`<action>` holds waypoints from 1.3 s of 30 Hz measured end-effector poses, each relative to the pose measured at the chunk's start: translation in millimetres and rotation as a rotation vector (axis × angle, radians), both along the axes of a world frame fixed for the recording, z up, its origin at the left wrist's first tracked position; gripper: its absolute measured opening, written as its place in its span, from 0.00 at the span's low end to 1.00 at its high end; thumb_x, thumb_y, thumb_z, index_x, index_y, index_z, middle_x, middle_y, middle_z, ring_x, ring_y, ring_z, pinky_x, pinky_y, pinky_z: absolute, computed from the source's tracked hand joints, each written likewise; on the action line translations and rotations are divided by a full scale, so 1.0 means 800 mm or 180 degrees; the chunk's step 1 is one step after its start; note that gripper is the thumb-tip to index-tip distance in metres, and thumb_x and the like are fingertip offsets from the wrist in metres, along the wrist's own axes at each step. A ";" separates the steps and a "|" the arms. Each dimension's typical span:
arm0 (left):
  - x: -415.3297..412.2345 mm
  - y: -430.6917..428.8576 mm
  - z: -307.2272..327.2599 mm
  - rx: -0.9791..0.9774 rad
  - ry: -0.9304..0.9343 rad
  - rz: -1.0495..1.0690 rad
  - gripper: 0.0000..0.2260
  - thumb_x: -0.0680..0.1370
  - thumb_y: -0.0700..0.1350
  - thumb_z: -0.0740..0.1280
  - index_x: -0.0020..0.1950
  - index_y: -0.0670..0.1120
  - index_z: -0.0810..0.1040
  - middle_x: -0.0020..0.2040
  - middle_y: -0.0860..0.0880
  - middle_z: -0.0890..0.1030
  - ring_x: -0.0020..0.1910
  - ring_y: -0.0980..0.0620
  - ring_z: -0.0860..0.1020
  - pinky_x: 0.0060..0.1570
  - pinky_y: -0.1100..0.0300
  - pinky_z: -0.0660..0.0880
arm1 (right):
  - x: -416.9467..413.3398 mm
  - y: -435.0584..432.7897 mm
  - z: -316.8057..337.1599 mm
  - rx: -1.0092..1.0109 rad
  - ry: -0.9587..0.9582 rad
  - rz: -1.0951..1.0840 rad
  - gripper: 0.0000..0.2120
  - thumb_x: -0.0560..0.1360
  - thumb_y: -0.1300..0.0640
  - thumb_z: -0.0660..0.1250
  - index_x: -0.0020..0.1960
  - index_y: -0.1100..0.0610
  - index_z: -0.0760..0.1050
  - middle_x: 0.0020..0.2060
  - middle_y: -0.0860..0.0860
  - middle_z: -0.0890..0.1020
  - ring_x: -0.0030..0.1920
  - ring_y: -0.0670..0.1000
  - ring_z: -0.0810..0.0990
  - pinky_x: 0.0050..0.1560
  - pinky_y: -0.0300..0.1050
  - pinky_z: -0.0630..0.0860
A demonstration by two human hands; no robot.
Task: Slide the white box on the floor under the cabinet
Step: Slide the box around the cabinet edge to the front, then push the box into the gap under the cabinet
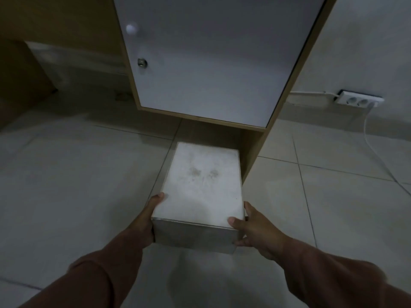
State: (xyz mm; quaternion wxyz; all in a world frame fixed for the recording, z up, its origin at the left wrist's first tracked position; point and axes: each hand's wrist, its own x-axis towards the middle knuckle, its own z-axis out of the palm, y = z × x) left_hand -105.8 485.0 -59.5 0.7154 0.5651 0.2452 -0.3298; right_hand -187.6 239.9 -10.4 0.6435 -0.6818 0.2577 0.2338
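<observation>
Hands first: your left hand is pressed flat to the left side of the box at its near corner, thumb up by the top edge, fingers wrapped down the side. Your right hand clamps the near right corner, thumb on the lid, fingers curled under the front face. Both arms reach forward in brown sleeves.

Box sits on the floor, long axis pointing at the cabinet. Its far end lies at the mouth of the gap under the cabinet; most of it is out on the tiles. Lid is scuffed, with faint smudges; no writing readable.

Count: one box, one cabinet door, one knob, one lock. Far right, one socket strip with two outlets, one cable trailing across the tiles.
</observation>
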 end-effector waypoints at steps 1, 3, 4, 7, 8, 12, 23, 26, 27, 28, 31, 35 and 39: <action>0.002 -0.004 -0.002 0.0009 0.0026 0.0008 0.15 0.77 0.60 0.58 0.48 0.53 0.79 0.33 0.53 0.87 0.34 0.51 0.84 0.29 0.59 0.78 | 0.001 -0.001 -0.004 -0.0015 0.0010 -0.0027 0.21 0.77 0.58 0.67 0.66 0.48 0.64 0.55 0.50 0.78 0.53 0.55 0.79 0.58 0.60 0.79; 0.007 -0.010 -0.009 0.0011 0.0077 0.0048 0.14 0.77 0.60 0.59 0.46 0.52 0.79 0.31 0.52 0.86 0.28 0.53 0.84 0.28 0.59 0.78 | 0.003 -0.005 -0.014 -0.0070 0.0004 -0.0050 0.20 0.77 0.59 0.67 0.65 0.50 0.65 0.51 0.51 0.78 0.50 0.55 0.77 0.58 0.61 0.77; 0.009 -0.013 -0.013 -0.0001 0.0107 0.0068 0.15 0.77 0.60 0.60 0.46 0.52 0.79 0.31 0.52 0.86 0.27 0.53 0.84 0.26 0.59 0.78 | 0.004 -0.006 -0.018 -0.0085 0.0005 -0.0067 0.19 0.77 0.60 0.67 0.64 0.50 0.65 0.50 0.51 0.78 0.49 0.54 0.77 0.59 0.62 0.77; 0.008 -0.021 -0.015 -0.0007 0.0221 0.0098 0.16 0.77 0.60 0.59 0.43 0.51 0.79 0.28 0.50 0.84 0.24 0.50 0.82 0.21 0.60 0.76 | 0.004 -0.003 -0.026 -0.0139 -0.0027 -0.0202 0.20 0.76 0.60 0.68 0.64 0.52 0.65 0.53 0.55 0.78 0.52 0.59 0.80 0.56 0.59 0.78; 0.008 -0.024 -0.016 0.0019 0.0223 0.0111 0.16 0.77 0.60 0.58 0.42 0.51 0.78 0.26 0.50 0.83 0.24 0.48 0.81 0.22 0.62 0.75 | 0.004 -0.002 -0.029 -0.0217 -0.0081 -0.0260 0.23 0.74 0.58 0.69 0.66 0.51 0.64 0.56 0.57 0.79 0.52 0.59 0.80 0.51 0.56 0.79; 0.011 -0.037 -0.013 0.0081 0.0273 0.0047 0.15 0.76 0.61 0.60 0.42 0.51 0.78 0.34 0.47 0.82 0.39 0.44 0.75 0.45 0.49 0.72 | 0.009 -0.004 -0.053 -0.0592 -0.0257 -0.0297 0.38 0.63 0.50 0.70 0.70 0.42 0.60 0.64 0.56 0.77 0.56 0.59 0.79 0.50 0.51 0.79; 0.041 -0.029 -0.035 0.0153 -0.0193 0.0189 0.15 0.77 0.47 0.66 0.64 0.55 0.75 0.53 0.47 0.78 0.49 0.45 0.76 0.57 0.37 0.73 | 0.029 0.015 -0.046 -0.2177 0.0087 0.1361 0.41 0.76 0.62 0.62 0.79 0.57 0.38 0.72 0.59 0.69 0.69 0.57 0.71 0.64 0.42 0.69; 0.045 -0.031 -0.032 0.0355 -0.0347 0.0372 0.14 0.77 0.46 0.67 0.63 0.52 0.75 0.53 0.46 0.77 0.53 0.44 0.73 0.58 0.36 0.72 | 0.035 0.021 -0.047 -0.2510 -0.0012 0.1632 0.39 0.77 0.60 0.61 0.79 0.60 0.38 0.65 0.62 0.76 0.65 0.59 0.74 0.61 0.45 0.72; 0.047 -0.033 -0.031 0.0446 -0.0405 0.0511 0.14 0.77 0.46 0.67 0.63 0.50 0.75 0.53 0.46 0.77 0.53 0.44 0.73 0.57 0.37 0.73 | 0.036 0.024 -0.048 -0.2542 -0.0035 0.1670 0.39 0.77 0.59 0.61 0.79 0.61 0.39 0.64 0.62 0.76 0.64 0.59 0.75 0.60 0.45 0.72; 0.048 -0.035 -0.032 0.0558 -0.0450 0.0688 0.15 0.77 0.46 0.68 0.63 0.48 0.75 0.54 0.45 0.77 0.53 0.44 0.72 0.56 0.40 0.74 | 0.038 0.028 -0.049 -0.2545 -0.0047 0.1694 0.39 0.77 0.59 0.61 0.78 0.61 0.38 0.64 0.63 0.76 0.64 0.59 0.75 0.60 0.45 0.73; 0.056 -0.042 -0.049 0.1059 -0.0615 0.1228 0.32 0.69 0.51 0.74 0.70 0.47 0.67 0.63 0.41 0.75 0.55 0.42 0.76 0.57 0.44 0.76 | 0.042 0.043 -0.052 -0.2481 -0.0107 0.1754 0.39 0.78 0.58 0.60 0.78 0.62 0.38 0.65 0.63 0.76 0.65 0.59 0.75 0.60 0.44 0.73; 0.068 -0.049 -0.086 0.1261 -0.0658 0.1402 0.52 0.58 0.53 0.77 0.76 0.58 0.52 0.72 0.43 0.66 0.65 0.39 0.73 0.60 0.38 0.74 | 0.049 0.053 -0.055 -0.2440 -0.0144 0.1762 0.38 0.79 0.59 0.59 0.78 0.63 0.37 0.65 0.63 0.75 0.64 0.59 0.75 0.60 0.44 0.72; 0.062 -0.064 -0.059 0.0978 -0.0752 0.1415 0.49 0.63 0.44 0.78 0.75 0.60 0.52 0.67 0.47 0.68 0.62 0.41 0.73 0.57 0.35 0.75 | 0.066 0.048 -0.054 -0.2607 -0.0204 0.1747 0.37 0.78 0.63 0.59 0.78 0.62 0.39 0.65 0.63 0.75 0.64 0.58 0.75 0.60 0.43 0.72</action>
